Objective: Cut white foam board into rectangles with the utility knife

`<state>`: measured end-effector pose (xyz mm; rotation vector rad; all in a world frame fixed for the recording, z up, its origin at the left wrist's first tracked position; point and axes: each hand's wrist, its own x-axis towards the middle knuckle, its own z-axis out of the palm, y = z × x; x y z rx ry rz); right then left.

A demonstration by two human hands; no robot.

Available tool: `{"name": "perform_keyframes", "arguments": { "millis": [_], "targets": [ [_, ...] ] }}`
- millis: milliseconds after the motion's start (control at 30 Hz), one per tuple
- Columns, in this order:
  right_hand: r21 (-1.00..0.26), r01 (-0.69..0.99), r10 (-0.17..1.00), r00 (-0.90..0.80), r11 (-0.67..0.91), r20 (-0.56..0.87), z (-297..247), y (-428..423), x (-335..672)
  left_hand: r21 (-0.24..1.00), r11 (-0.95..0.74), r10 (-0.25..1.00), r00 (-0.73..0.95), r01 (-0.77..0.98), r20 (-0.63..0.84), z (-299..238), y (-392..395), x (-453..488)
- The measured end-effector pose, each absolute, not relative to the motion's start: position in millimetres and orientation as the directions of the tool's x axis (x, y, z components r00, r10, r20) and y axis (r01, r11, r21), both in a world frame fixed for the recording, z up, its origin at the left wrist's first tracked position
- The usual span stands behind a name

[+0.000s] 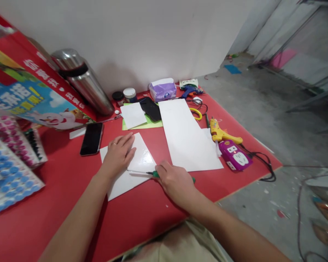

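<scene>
My left hand lies flat on a white sheet of card, fingers stretched out, a ring on one finger. My right hand is closed around a green-handled tool with a long thin metal shaft, which looks like a screwdriver. Its shaft lies low over the card and points left, towards my left hand. The end of the green handle shows past the right side of my fist. To the right of the card, a larger white sheet lies on the red table.
A phone lies left of the card. Behind stand a steel flask, two small jars and a purple tissue pack. A yellow glue gun and purple power socket sit right, near the table edge. A printed box stands left.
</scene>
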<state>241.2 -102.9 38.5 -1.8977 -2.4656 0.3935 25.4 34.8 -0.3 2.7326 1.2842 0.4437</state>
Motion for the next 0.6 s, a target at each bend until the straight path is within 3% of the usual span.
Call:
{"name": "perform_keyframes", "arguments": {
  "millis": [167, 267, 367, 467, 600],
  "targets": [
    [-0.251, 0.936, 0.946, -0.289, 0.248, -0.144, 41.3, -106.0, 246.2, 0.131, -0.671, 0.740, 0.648, 0.730, 0.182, 4.9, 29.2, 35.9],
    [-0.444, 0.879, 0.973, -0.223, 0.174, -0.059, 48.7, -110.3, 262.0, 0.115, -0.661, 0.750, 0.648, 0.741, 0.135, 2.3, 25.9, 39.6],
    [-0.642, 0.765, 0.999, -0.037, 0.045, 0.026, 58.6, -111.8, 281.6, 0.095, -0.655, 0.755, 0.647, 0.749, 0.103, 0.7, 24.3, 41.0],
    [-0.735, 0.670, 0.994, 0.104, -0.103, -0.044, 64.8, -109.6, 292.9, 0.081, -0.632, 0.775, 0.629, 0.770, 0.059, 2.7, 21.8, 42.5],
    [-0.786, 0.595, 0.986, 0.098, -0.167, -0.136, 61.9, -105.7, 289.4, 0.086, -0.594, 0.803, 0.596, 0.800, 0.011, 5.6, 14.9, 45.8]
  ]
}}
